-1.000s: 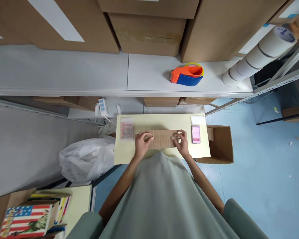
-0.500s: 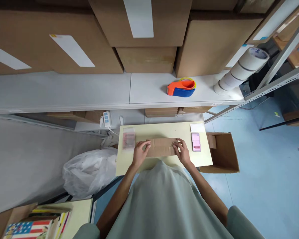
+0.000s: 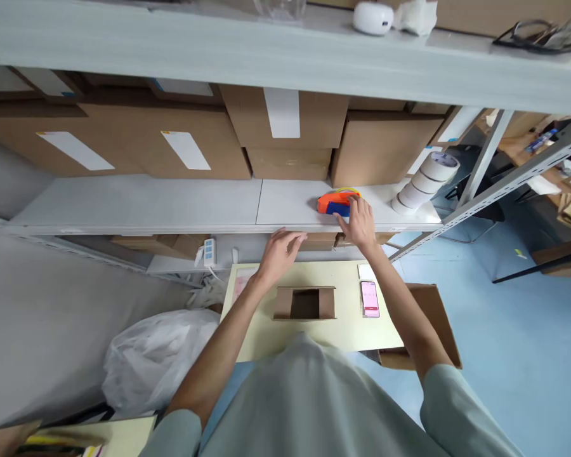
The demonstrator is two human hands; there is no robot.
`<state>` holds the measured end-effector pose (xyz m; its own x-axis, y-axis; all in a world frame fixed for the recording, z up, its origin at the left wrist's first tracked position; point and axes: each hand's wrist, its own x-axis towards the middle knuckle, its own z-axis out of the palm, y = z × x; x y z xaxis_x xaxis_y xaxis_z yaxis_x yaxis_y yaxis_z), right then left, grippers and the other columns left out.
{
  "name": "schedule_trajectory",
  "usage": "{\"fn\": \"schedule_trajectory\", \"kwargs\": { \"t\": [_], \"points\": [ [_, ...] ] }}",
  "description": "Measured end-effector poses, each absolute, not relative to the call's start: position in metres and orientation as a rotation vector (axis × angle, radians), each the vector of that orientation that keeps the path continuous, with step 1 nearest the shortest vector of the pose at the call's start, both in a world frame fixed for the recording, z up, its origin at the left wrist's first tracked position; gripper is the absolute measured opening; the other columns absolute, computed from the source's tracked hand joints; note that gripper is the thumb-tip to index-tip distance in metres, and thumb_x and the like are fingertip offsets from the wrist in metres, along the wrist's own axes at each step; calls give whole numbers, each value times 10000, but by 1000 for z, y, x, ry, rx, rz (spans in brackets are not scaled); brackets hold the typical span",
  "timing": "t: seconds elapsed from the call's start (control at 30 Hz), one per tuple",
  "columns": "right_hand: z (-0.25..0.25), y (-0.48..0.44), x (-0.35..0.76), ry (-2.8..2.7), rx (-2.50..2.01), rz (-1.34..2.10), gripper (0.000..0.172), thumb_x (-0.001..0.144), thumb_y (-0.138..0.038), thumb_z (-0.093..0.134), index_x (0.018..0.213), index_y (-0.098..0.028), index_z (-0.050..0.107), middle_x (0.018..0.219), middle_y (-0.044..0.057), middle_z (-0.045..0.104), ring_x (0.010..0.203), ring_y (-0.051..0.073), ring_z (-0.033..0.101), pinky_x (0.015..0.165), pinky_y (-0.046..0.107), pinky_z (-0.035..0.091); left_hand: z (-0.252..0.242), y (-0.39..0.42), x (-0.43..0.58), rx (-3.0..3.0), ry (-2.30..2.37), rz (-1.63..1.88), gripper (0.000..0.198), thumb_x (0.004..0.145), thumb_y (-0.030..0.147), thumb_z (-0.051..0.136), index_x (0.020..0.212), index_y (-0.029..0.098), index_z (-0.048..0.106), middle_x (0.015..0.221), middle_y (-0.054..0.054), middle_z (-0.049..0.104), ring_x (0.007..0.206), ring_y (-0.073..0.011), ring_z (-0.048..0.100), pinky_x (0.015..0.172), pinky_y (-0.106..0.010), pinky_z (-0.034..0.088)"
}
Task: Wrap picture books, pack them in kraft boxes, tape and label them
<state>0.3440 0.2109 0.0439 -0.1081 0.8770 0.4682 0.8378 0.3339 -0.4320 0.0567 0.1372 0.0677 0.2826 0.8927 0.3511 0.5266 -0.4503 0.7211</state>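
On the cream table stands a small cardboard box (image 3: 328,303), its flaps folded outward and its dark inside facing up. My left hand (image 3: 280,252) hovers above and behind the box, fingers stretched and nothing in them. Up at the shelf, my right hand (image 3: 359,222) reaches over the right end of an orange and blue tape dispenser (image 3: 330,204). Its thumb and fingers are apart around that end; whether they touch it is hard to see. A phone (image 3: 370,299) with a pink screen lies on the table at the right.
White tape rolls (image 3: 423,184) are stacked on the shelf (image 3: 195,200), in front of large cartons (image 3: 385,149). An upper shelf beam (image 3: 219,57) crosses overhead. An open carton (image 3: 433,324) is right of the table (image 3: 266,343), a white plastic bag (image 3: 157,355) left. A power strip (image 3: 210,252) sits behind.
Both hands have left the cardboard, which was flat-looking and now stands open as a box. My right hand has moved up to the tape dispenser, my left hand forward. The view has tilted upward.
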Motion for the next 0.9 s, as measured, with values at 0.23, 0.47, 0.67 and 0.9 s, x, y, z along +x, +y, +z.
{"fn": "schedule_trajectory", "kwargs": {
  "t": [0.23,0.47,0.67,0.9],
  "points": [
    [55,257,334,-2194,-1813,-3,600,1025,-493,721,1386,-39,568,1276,314,747,1239,425,682,1174,549,428,88,135,63,2131,1207,1177,381,1123,453,506,1003,240,799,1041,-43,855,984,-235,770,1251,-496,469],
    [67,222,327,-2385,-1981,-206,532,1100,-519,606,1362,-71,490,1152,286,796,1086,386,772,929,419,547,61,105,37,2011,1235,1257,350,1128,431,517,1030,246,797,1062,-51,849,1000,-236,780,1116,-438,570],
    [49,130,301,-2524,-1709,-221,630,1087,-722,510,1305,-132,492,992,206,797,896,355,802,711,355,567,43,56,13,1825,1327,1416,264,1100,367,595,1280,235,736,1295,-89,798,1231,-245,748,1107,-416,588],
    [44,48,275,-2583,-1306,-158,543,1092,-715,502,1238,-192,503,957,154,769,816,320,788,662,408,631,31,6,-11,1769,1298,1467,261,1061,301,668,1309,243,723,1259,-92,797,1204,-246,740,1076,-421,602]
  ]
}}
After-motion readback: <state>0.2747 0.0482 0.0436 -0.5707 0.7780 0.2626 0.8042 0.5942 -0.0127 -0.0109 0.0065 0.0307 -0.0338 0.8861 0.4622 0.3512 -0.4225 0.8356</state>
